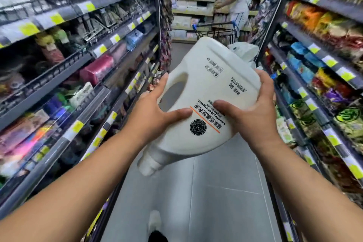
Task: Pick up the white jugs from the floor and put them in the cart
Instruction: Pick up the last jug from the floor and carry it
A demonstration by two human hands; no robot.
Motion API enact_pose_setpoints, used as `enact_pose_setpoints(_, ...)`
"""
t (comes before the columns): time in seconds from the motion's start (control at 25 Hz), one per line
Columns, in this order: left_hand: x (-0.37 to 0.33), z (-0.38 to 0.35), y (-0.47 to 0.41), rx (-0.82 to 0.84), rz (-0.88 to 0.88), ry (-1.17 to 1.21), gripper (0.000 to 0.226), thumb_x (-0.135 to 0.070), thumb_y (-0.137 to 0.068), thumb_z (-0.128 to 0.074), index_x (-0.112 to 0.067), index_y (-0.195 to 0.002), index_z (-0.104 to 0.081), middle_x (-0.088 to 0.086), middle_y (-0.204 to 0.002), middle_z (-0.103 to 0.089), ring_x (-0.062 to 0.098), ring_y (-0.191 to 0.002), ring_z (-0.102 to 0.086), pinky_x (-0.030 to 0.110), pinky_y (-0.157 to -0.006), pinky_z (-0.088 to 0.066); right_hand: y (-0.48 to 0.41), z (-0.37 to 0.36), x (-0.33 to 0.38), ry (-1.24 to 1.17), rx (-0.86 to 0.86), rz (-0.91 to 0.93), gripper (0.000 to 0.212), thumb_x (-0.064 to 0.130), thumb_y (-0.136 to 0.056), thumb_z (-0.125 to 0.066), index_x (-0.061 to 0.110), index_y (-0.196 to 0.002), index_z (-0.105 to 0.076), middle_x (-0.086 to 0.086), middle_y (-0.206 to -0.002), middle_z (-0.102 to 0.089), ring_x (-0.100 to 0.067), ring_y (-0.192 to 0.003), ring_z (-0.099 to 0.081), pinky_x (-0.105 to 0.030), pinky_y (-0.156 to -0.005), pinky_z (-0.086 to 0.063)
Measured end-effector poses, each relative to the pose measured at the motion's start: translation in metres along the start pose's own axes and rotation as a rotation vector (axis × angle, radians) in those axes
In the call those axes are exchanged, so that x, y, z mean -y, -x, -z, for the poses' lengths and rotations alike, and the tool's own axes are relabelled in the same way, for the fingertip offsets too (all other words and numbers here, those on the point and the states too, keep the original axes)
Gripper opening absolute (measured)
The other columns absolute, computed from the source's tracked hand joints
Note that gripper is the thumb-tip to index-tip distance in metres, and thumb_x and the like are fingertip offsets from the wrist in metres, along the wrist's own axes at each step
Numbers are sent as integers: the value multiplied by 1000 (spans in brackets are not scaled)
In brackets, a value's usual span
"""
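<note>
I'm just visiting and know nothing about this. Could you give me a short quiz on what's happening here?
1. True or false: the white jug is held by both the left hand and the right hand.
2. Which way does the jug's cap point? A: straight up at the ceiling. B: down and back toward the person holding it. C: away toward the far shelves.
3. Fill in: the cart farther down the aisle has a ___ handle.

Key: 1 true. 2 B. 3 blue.
</note>
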State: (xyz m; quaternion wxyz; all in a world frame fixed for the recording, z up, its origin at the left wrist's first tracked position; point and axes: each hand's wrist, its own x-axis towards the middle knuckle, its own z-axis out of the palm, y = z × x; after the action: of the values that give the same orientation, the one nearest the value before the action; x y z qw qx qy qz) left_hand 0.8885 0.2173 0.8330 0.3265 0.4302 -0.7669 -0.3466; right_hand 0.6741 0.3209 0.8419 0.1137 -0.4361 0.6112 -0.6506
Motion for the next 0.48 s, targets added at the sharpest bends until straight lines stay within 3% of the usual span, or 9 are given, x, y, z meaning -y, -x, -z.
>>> enact_pose_setpoints(0.2,29,-37,-172,68,-64,-6,131,-101,-31,-58,-57,-147,-15,4,-151,-46,16,-137,-46,41,-116,-36,-135,-39,-73,37,-95,-8,105,55,-36,-92,46,-128,-44,-10,-134,-51,-19,-117,-58,-47,-99,-51)
enact_pose_setpoints(0.32,30,-61,-265,141,-110,-40,134,-100,-33,-57,-52,-151,-16,6,-149,-47,16,-136,-47,34,-115,-36,-204,-47,-105,60,-163,-26,104,57,-35,-92,52,-127,-43,-8,-134,-48,-18,-119,-56,-46,-100,-50)
enact_pose_setpoints(0.48,19,-114,-386,228,-136,-55,135,-101,-33,-56,-51,-151,-17,7,-140,-54,21,-125,-56,40,-109,-44,-300,-38,-149,73,-220,-48,98,36,-46,-96,42,-129,-44,21,-117,-56,-8,-111,-60,-43,-96,-52)
